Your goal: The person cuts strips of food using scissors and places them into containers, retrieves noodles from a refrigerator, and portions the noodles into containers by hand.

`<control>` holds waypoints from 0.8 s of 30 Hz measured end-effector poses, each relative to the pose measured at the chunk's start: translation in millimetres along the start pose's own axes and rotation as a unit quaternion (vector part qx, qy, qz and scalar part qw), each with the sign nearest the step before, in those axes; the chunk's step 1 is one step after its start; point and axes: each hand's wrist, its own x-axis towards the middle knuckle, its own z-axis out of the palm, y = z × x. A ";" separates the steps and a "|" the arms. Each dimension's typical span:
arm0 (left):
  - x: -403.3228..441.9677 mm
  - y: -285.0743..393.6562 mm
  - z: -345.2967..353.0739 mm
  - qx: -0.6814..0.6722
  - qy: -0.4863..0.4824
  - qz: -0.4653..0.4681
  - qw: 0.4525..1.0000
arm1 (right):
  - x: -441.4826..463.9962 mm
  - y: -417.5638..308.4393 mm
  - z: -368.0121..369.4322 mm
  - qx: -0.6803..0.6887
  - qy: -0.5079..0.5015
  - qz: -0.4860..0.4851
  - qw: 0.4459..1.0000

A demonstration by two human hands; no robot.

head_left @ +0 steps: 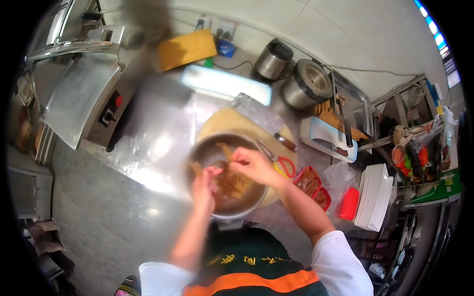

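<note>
The right hand (253,165) pinches a brown strip (225,149) over the metal bowl (257,196). The left hand (204,186) curls near another strip (196,168), its finger grip too blurred to tell.

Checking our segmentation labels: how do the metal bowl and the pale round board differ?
Shape: the metal bowl is deep with a raised rim; the round board is flat.
Colour: the bowl is silvery grey, the board pale tan.
View: the bowl's rim shows nearly whole, while the bowl hides part of the board.
Shared: both look roughly round in outline.
</note>
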 end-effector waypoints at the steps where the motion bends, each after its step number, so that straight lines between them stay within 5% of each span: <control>1: 3.0 -3.2 1.2 -0.034 -0.015 -0.040 0.998 | -5.4 3.6 2.3 -0.028 -0.032 -0.005 0.999; 10: 36.4 -22.8 -29.3 -0.081 0.004 -0.112 0.990 | -52.2 38.0 30.4 -0.361 -0.133 -0.125 0.915; 14: 36.8 -15.7 -22.1 -0.055 0.031 -0.080 0.995 | -50.2 61.6 27.6 -0.368 -0.132 -0.164 0.906; 16: 39.1 -22.6 -25.3 -0.010 0.031 -0.066 0.997 | -37.2 60.4 20.4 -0.349 -0.162 -0.019 0.923; 18: 39.2 -26.5 -25.7 0.036 0.029 -0.053 0.998 | -10.6 68.8 22.9 -0.412 0.019 0.086 0.907; 21: 31.9 -22.9 -18.1 0.067 0.007 -0.035 0.997 | 18.3 93.6 32.3 -0.449 0.019 0.186 0.873; 24: 28.1 -15.1 -7.2 0.088 0.026 0.017 0.996 | 17.5 82.6 28.2 -0.417 0.052 0.120 0.900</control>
